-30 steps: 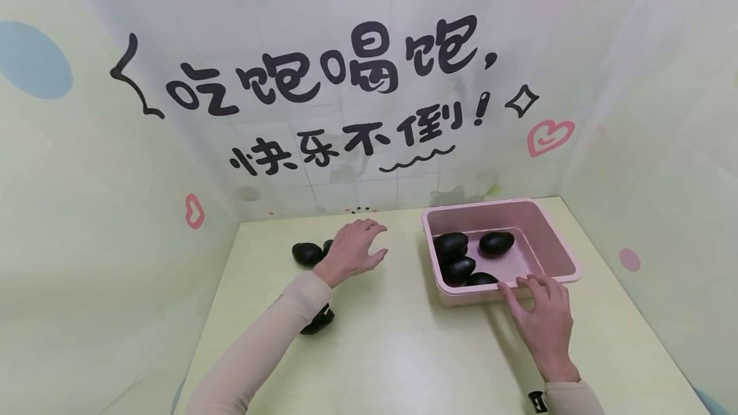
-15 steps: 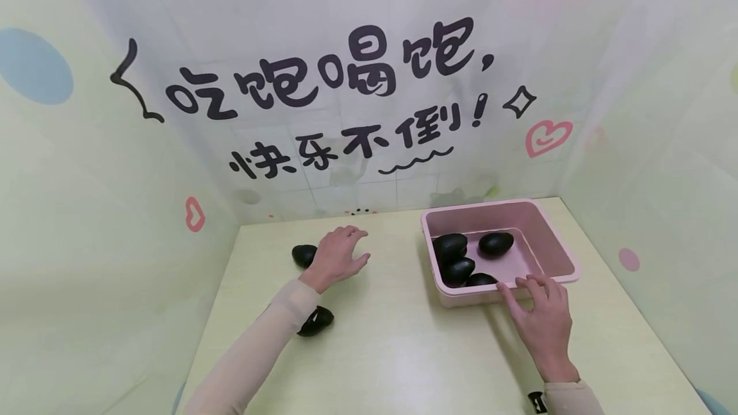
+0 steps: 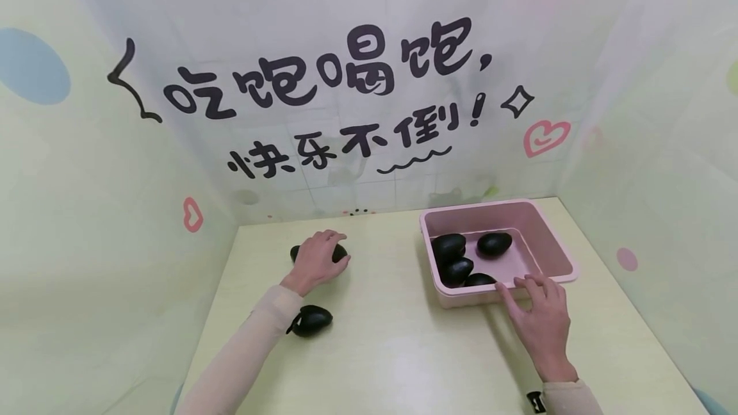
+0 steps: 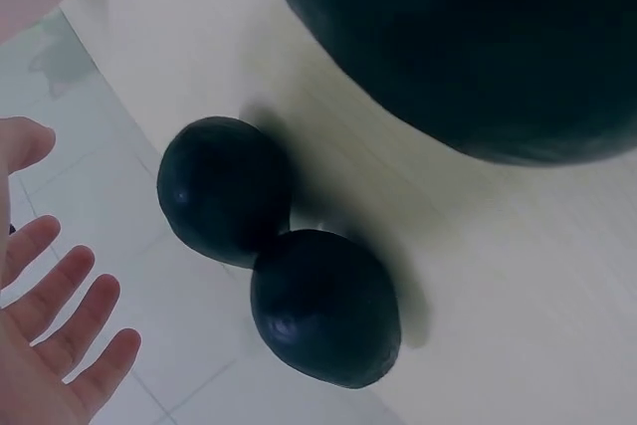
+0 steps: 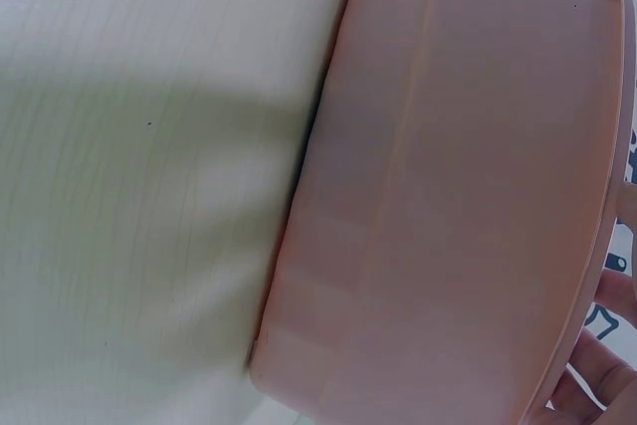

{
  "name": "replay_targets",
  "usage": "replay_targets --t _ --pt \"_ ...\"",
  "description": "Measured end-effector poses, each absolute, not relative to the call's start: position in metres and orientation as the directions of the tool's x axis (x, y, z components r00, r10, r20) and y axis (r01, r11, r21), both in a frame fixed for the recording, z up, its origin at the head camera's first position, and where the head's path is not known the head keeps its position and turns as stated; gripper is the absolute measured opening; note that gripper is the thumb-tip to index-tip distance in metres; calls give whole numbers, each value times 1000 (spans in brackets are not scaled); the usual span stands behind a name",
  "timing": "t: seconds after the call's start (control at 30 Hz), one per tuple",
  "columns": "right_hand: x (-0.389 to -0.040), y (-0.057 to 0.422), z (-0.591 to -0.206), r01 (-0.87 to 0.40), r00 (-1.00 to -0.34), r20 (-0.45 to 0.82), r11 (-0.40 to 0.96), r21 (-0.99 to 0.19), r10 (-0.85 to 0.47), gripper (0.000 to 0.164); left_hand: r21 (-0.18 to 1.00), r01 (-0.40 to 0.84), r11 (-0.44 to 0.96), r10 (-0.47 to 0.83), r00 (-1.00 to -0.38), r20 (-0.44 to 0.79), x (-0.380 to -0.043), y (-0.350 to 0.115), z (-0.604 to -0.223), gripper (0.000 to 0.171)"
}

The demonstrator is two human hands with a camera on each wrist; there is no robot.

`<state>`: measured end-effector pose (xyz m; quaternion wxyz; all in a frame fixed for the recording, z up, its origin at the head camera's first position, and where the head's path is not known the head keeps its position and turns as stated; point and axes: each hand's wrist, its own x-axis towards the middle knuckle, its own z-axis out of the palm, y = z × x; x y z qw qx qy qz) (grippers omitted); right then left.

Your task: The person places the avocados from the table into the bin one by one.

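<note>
My left hand [image 3: 317, 261] hovers over two dark, glossy oval fruits that look like avocados, fingers spread and holding nothing. It partly hides the back left fruit [image 3: 295, 253] and the back right fruit [image 3: 340, 253]. In the left wrist view the hand [image 4: 60, 325] is apart from this pair, which lies side by side on the table [image 4: 518, 276]. A third dark fruit [image 3: 315, 321] lies nearer the front, beside the left sleeve. My right hand [image 3: 544, 325] holds the near rim of a pink box [image 3: 556, 242] with thumb and fingertips.
Inside the box lie several such fruits, one dark fruit [image 3: 494, 244] apart from the cluster on the left. The box stands at the back right of the pale table [image 3: 398, 351]. Printed curtains [image 3: 323, 197] enclose the table at the back and both sides.
My left hand has moved left and slightly down, settling over the two back fruits. The back right fruit and the front fruit show more now. My right hand stays at the box rim.
</note>
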<state>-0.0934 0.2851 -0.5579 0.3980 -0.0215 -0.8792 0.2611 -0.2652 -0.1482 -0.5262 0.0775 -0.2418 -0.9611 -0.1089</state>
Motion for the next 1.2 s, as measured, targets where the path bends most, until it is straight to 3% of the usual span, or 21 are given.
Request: replay_targets --t 0.63,1.2 --pt "-93 285 -556 -162 -687 686 870 -466 239 38 221 346 912 317 -935 158 -270 -187 -546 52" --pt "-93 283 -555 -164 -686 684 864 -476 246 37 262 289 921 253 -954 162 -268 -215 -558 57"
